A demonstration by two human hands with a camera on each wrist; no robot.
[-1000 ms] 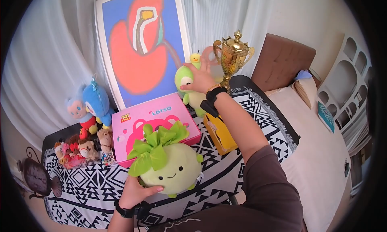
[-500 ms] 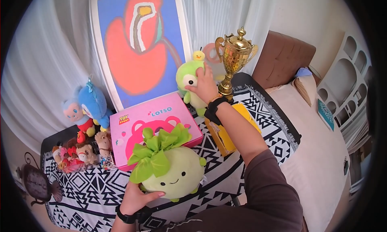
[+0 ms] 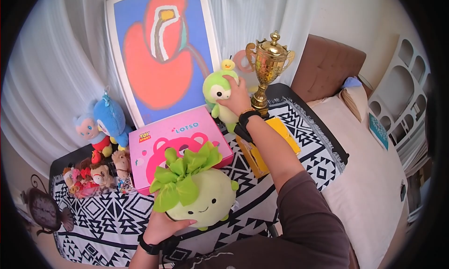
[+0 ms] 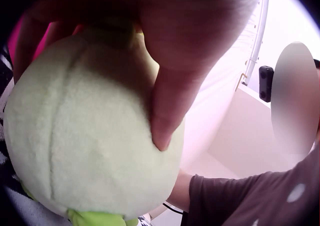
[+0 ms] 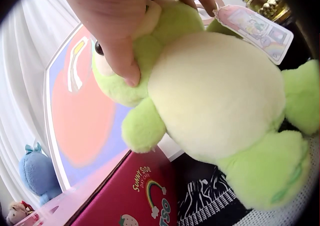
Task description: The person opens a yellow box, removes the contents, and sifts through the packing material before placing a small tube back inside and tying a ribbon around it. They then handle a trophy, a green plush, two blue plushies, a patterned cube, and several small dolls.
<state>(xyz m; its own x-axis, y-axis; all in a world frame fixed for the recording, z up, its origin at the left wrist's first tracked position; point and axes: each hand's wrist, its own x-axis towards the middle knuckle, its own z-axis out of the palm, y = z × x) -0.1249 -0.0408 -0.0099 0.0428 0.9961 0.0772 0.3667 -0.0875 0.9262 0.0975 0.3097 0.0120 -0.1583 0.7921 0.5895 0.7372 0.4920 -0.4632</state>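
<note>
With thumb and fingers my left hand (image 3: 162,228) holds a round, pale green plush (image 3: 203,201) by its lower left side, its thumb pressed into the fabric in the left wrist view. That plush has a leafy bright green top and a smiling face. Farther back, my right hand (image 3: 237,100) grips the head of a green plush toy (image 5: 215,95) with a cream belly and a small yellow chick (image 3: 228,64) on top. A printed paper tag (image 5: 257,30) hangs beside its head. The green toy stands between a pink box (image 3: 161,127) and a gold trophy (image 3: 270,63).
A patterned black-and-white cloth (image 3: 112,231) covers the table. A framed painting (image 3: 161,79) leans behind the pink box. Blue plush toys (image 3: 111,117) and small horse plushes (image 3: 100,174) sit at left, near a dark clock (image 3: 44,210). A yellow box (image 3: 283,137) lies under my right forearm.
My right hand has brought the green toy's head from a leftward tilt to more upright, its face turned further toward me. My left hand still holds the round plush in nearly the same spot.
</note>
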